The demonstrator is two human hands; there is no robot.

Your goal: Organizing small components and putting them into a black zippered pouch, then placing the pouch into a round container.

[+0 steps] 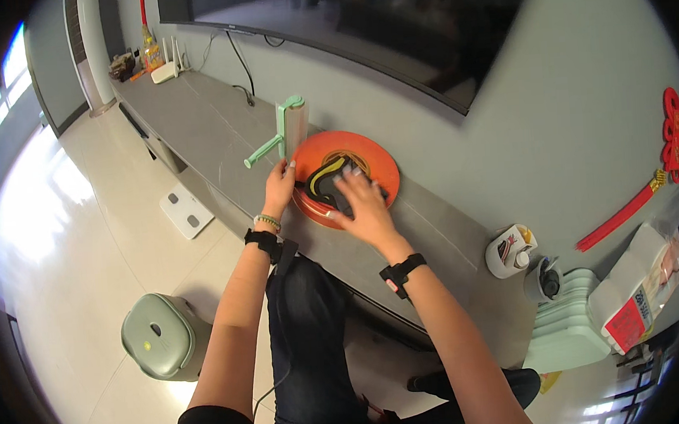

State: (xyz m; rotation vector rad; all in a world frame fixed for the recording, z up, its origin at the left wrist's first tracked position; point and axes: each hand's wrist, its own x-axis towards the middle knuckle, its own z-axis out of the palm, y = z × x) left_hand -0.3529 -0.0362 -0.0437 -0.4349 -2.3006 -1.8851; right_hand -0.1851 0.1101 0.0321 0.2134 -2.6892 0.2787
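A round orange box [383, 156] sits on the grey cabinet top, with a gold-toned pattern showing in its middle. On it lies a black strap-like item with a yellow stripe [326, 171]; its kind is unclear. My right hand [367, 210] is over this item, fingers spread, partly hiding it and slightly blurred. At the box's left rim, my left hand [279, 189] has its fingers curled together; what they grip is hidden. Just beyond these fingers stands an upright roll of clear film [297, 127] with a mint-green holder and a side handle [263, 151].
A dark television [359, 32] hangs above the long cabinet [186, 120]. A white router [166, 71] stands at its far left end, white cups [506, 260] at its right. On the floor are a green stool [157, 336], a white scale [186, 210] and stacked mint-green stools [568, 334].
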